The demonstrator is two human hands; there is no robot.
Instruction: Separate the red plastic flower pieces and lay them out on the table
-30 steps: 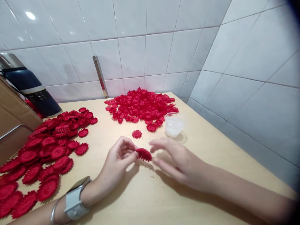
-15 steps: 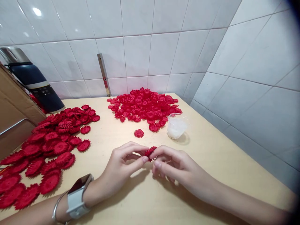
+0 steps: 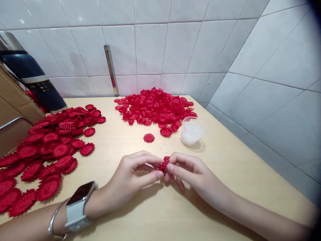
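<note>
Between my two hands is a small red scalloped felt flower [image 3: 165, 164], tilted up on edge above the table. My left hand [image 3: 141, 169] pinches its left side between thumb and fingertips. My right hand [image 3: 188, 168] grips its right side, thumb and index finger closed on the petals. A single red flower piece [image 3: 148, 138] lies flat just beyond my hands. To its right stands a clear plastic cup [image 3: 192, 132] with whitish contents that I cannot make out.
A heap of small red flower pieces [image 3: 155, 107] lies at the table's back. Larger red flowers [image 3: 50, 150] are piled at the left, beside a cardboard box [image 3: 17, 110] and a dark blue thermos [image 3: 35, 77]. Tiled walls [image 3: 150, 43] border the back and right; a metal strip [image 3: 111, 68] leans there.
The red flower has turned more on edge, and my right thumb now presses on it. The view has shifted slightly; the piles and cup stay where they were.
</note>
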